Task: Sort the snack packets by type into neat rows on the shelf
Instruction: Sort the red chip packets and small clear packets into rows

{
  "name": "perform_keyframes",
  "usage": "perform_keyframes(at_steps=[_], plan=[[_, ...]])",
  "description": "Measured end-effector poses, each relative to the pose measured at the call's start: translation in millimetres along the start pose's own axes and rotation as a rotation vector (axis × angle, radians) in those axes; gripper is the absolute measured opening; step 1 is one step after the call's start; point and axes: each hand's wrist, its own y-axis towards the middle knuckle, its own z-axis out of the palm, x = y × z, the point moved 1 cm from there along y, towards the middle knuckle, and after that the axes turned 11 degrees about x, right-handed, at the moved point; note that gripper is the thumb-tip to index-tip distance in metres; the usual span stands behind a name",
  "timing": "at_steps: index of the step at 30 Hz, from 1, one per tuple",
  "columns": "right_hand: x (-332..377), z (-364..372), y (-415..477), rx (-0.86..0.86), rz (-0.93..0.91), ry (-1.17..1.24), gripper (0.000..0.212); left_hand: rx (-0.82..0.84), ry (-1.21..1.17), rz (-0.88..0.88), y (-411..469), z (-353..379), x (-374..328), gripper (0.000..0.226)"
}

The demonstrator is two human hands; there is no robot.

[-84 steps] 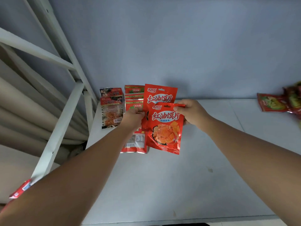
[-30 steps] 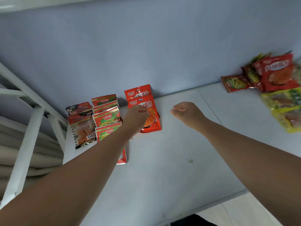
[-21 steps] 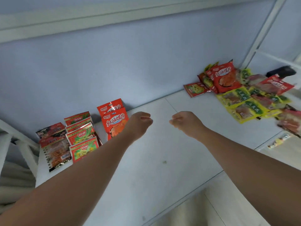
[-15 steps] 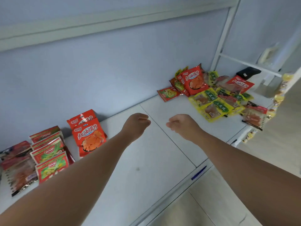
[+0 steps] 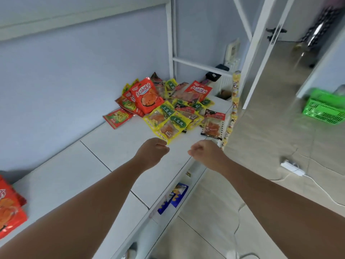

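Moments ago both hands were setting a red packet (image 5: 9, 212) onto its row. They have since let go and travelled along the shelf (image 5: 74, 174), so that packet now lies well behind the left hand (image 5: 152, 153), half out of view. One placement looks finished and the next pick is about to start.

The left hand and the right hand (image 5: 205, 153) hover side by side, each curled into a fist and holding nothing. The unsorted pile (image 5: 173, 107) lies just ahead of them. A yellow packet (image 5: 168, 128) at its near edge sits right beyond the left hand's knuckles. A dark packet (image 5: 212, 124) lies ahead of the right hand at the shelf's edge. A matching large red packet (image 5: 147, 96) rests farther off, ahead of the left hand. Much sorting likely remains.
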Motion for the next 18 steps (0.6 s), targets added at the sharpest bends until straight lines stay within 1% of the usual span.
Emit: perform_keyframes(at_steps=[4,8,12,15,18], plan=[[-21.0,-26.6,9.8,-0.021,0.034,-0.136,0.032,0.028,0.152,0.033,40.6,7.6,-7.6,0.028],[-31.8,-53.9,29.1,-0.071,0.092,-0.211,0.033,0.069,0.256,0.040,91.5,4.2,-16.5,0.029],[-42.5,-87.5,57.8,-0.132,0.189,-0.204,0.023,0.103,0.334,0.039,150.5,-6.0,-27.0,0.026],[-53.0,-108.2,82.4,-0.187,0.268,-0.189,0.025,0.088,0.370,0.008,194.6,-12.0,-34.0,0.032],[-69.5,-119.1,104.1,-0.247,0.337,-0.151,0.027,0.067,0.421,-0.034,233.1,-14.4,-39.3,0.048]])
